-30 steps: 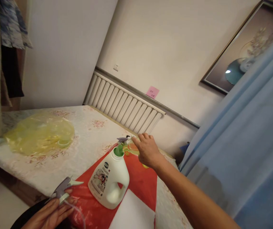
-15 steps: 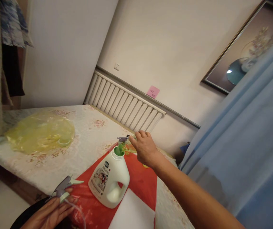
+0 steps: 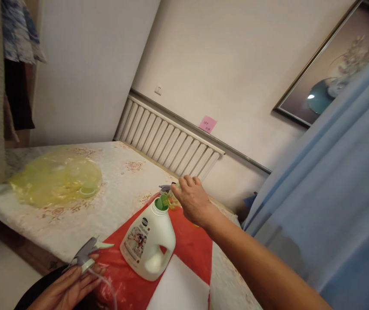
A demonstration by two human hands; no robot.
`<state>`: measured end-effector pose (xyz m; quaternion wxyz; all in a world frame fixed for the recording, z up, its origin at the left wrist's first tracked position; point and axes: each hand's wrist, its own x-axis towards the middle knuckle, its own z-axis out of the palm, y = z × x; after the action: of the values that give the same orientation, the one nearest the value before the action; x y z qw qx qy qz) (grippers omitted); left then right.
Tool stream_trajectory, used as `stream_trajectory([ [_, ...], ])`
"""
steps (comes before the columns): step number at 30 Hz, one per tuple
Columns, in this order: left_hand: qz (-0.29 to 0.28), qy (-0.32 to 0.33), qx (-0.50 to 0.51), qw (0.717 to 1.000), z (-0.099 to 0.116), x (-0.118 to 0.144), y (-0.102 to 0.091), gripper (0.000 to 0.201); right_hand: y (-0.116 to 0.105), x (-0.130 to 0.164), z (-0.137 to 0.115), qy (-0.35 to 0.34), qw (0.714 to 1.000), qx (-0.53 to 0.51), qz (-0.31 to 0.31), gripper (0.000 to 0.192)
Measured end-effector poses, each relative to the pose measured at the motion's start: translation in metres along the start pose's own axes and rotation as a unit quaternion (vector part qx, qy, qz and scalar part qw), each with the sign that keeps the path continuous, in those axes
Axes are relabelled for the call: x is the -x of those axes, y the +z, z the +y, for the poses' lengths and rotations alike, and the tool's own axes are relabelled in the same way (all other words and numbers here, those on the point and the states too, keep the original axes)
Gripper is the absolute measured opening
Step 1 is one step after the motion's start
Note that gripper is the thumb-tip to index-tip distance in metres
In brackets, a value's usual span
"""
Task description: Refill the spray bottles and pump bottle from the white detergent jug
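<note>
A pale jug (image 3: pixel 148 241) with a printed label and a handle stands on a red sheet (image 3: pixel 192 241), its green-lined mouth uncapped. Beside that mouth, my right hand (image 3: pixel 192 200) is closed around a clear bottle (image 3: pixel 173 200), mostly hidden by the fingers and tilted with its neck end at the jug's opening. A grey spray trigger (image 3: pixel 165 188) shows just behind the mouth; what it sits on is hidden. At the lower left, my left hand (image 3: pixel 71 286) grips a grey-and-white spray head (image 3: pixel 85 254), its thin clear tube hanging down over the red sheet.
White paper (image 3: pixel 181 288) lies in front of the jug. A yellow plastic bag (image 3: pixel 55 178) with a round green-rimmed piece (image 3: pixel 87 191) rests on the flowered tablecloth (image 3: pixel 116 189). Behind are a radiator (image 3: pixel 171 135) and, to the right, a blue curtain (image 3: pixel 333 181).
My right hand has shifted slightly left toward the jug's mouth, and less of the clear bottle shows. My left hand and the jug are nearly unmoved.
</note>
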<state>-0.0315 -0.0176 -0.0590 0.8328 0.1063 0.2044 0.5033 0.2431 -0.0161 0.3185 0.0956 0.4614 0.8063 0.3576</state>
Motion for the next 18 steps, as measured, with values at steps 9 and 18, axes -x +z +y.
stream_trajectory([
  [9, 0.002, -0.001, -0.008, 1.0, -0.001, 0.005, 0.003, 0.01, 0.0, 0.001, -0.002, -0.002, 1.0, -0.004, 0.003, 0.04],
  [18, 0.039, 0.005, -0.013, 0.999, -0.001, 0.011, 0.012, 0.006, 0.032, 0.028, -0.007, 0.134, 0.977, -0.164, -0.007, 0.068],
])
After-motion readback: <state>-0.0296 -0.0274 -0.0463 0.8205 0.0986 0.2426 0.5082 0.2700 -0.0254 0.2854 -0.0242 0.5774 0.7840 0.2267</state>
